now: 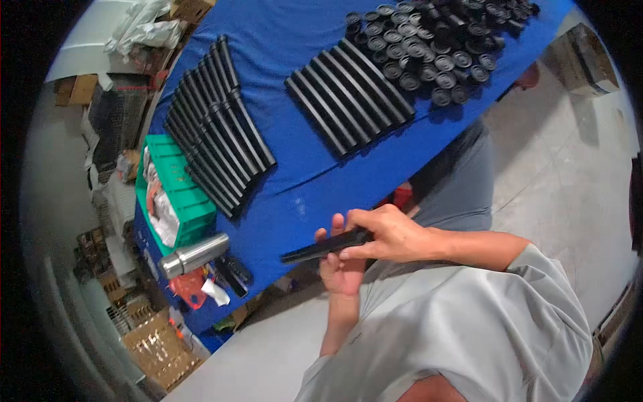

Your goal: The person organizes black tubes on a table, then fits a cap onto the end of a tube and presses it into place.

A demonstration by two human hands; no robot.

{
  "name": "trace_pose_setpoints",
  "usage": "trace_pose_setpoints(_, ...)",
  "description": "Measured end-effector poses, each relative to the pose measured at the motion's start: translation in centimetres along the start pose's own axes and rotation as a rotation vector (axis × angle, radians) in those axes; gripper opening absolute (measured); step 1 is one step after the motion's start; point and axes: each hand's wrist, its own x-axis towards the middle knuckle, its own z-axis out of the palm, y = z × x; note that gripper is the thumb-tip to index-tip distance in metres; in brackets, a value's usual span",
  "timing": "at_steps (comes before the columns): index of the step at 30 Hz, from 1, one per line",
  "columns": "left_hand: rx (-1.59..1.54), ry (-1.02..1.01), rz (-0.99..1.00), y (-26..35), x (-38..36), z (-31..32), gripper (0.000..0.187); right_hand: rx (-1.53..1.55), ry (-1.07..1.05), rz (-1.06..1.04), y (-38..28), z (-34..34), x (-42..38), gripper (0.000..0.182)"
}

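A short black tube (325,248) is held over the near edge of the blue-covered table, tilted slightly. My right hand (395,234) grips its right end between thumb and fingers. Beneath the tube, my left hand (341,268) supports it from below, its fingers curled up around the tube's middle. Beyond the hands lies a row of black tubes (348,97) side by side. Farther left, longer black tubes (218,127) lie in a fanned bundle. At the top right is a heap of black round-ended parts (429,50).
At the left stands a green crate (194,194) with white material inside. A steel flask (194,256), a red bag (187,288) and a dark phone-like object (231,277) lie near the table's left corner. A cardboard box (583,60) stands on the floor at right.
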Motion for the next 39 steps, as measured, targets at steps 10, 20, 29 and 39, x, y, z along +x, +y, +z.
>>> trace_pose_setpoints(10,-0.028,-0.077,-0.040,1.9,3.9,1.0,0.031,-1.230,0.576,-0.062,0.0,-19.2,5.5,0.057)
trace_pose_setpoints(20,-0.226,-0.014,-0.022,0.4,2.2,1.1,0.034,-1.249,0.466,-0.028,4.1,-22.8,7.6,0.039)
trace_pose_setpoints(29,-0.309,0.074,-0.021,0.8,1.8,0.8,0.035,0.501,0.081,0.239,0.5,-5.3,-0.9,0.036)
trace_pose_setpoints(39,0.050,0.132,0.082,0.1,1.6,2.8,0.034,0.109,0.000,0.087,0.8,-2.5,-2.1,0.040)
